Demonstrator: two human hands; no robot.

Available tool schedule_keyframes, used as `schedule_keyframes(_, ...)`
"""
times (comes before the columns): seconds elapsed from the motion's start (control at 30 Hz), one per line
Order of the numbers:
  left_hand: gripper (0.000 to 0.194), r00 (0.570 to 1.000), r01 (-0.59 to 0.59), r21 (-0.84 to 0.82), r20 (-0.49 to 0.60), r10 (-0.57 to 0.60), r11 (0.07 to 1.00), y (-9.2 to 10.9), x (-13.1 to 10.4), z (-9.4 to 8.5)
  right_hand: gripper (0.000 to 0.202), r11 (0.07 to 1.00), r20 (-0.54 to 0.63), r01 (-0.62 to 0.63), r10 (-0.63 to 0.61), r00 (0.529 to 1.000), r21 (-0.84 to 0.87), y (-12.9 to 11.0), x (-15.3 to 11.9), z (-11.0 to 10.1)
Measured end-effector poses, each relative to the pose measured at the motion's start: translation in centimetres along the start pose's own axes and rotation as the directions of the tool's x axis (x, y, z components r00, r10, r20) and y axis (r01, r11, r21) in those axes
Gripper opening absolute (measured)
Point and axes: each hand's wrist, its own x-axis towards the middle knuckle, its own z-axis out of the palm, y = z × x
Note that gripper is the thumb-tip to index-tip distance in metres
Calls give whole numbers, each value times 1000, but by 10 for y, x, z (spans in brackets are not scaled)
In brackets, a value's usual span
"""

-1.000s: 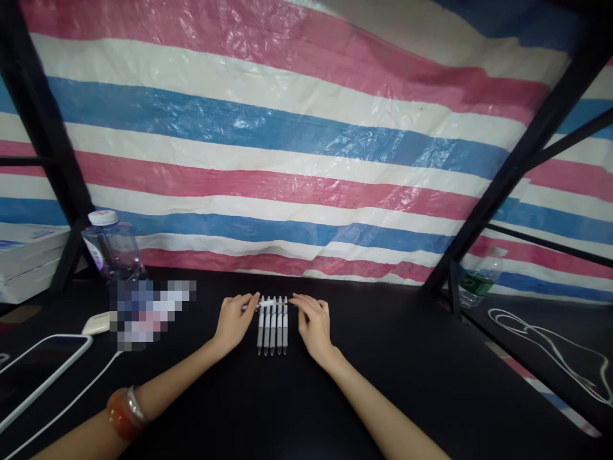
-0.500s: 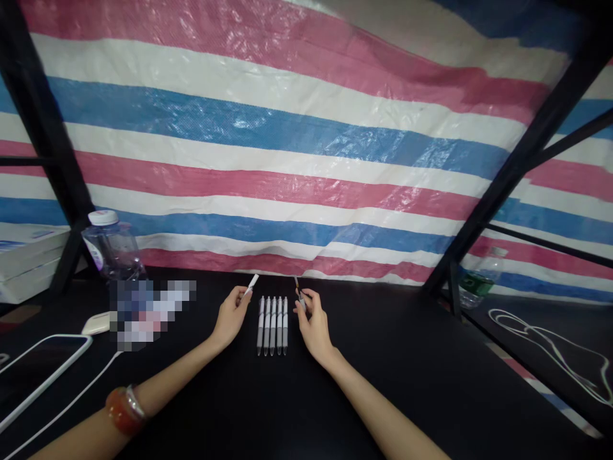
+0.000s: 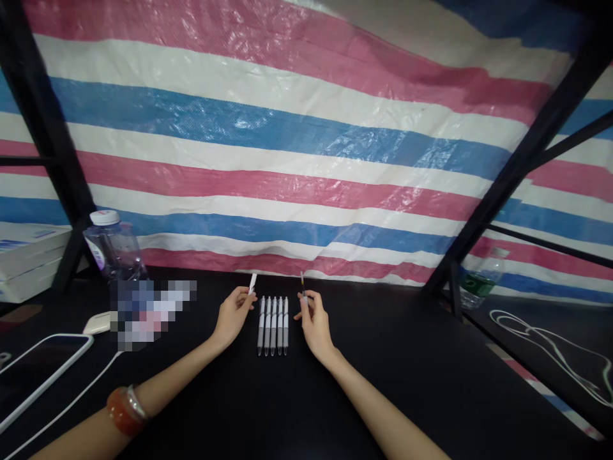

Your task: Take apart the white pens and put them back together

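Observation:
In the head view my left hand point(image 3: 234, 317) pinches a white pen barrel point(image 3: 253, 282), its end pointing up and away from me. Closed around a pen's lower part is my right hand point(image 3: 315, 324); a thin pen refill point(image 3: 302, 285) sticks up out of its fingers, and the rest is mostly hidden by them. Between the two hands, several white-and-grey click pens point(image 3: 273, 324) lie side by side on the black table point(image 3: 297, 409), grey grips towards me. Neither hand touches this row.
A clear bottle with a white cap point(image 3: 115, 246), a phone point(image 3: 45, 364), a white case point(image 3: 97, 322) and a cable point(image 3: 71, 404) are at left. On the right are a green-labelled bottle point(image 3: 481, 281) and a looped white cord point(image 3: 541, 338). Striped sheeting point(image 3: 287, 172) hangs behind.
The white barrel in my left hand has turned more upright. In my right hand the refill has swung from leaning left to nearly upright and shifted slightly right. The pen row is unchanged.

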Motion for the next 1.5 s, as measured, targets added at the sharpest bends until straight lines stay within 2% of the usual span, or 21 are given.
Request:
schedule_keyframes(0.57, 31, 999, -1, -18, 40, 2, 1000, -3, 0, 0, 25, 996, -12, -20, 19, 1000, -86, 1, 0, -1)
schedule_keyframes(0.77, 27, 996, -87, 82, 14, 86, 993, 5, -4, 1, 24, 993, -34, 7, -11, 999, -116, 3, 0, 0)
schedule_keyframes(1.1, 15, 972, -233, 336, 65, 224, 913, 11, -9, 0, 22, 982, -44, 71, -80, 996, -175, 1, 0, -2)
schedule_keyframes(1.5, 9, 960, -275, 379, 66, 271, 883, 11, -8, -2, 22, 972, -7, 98, -102, 995, -213, -2, -1, -3)
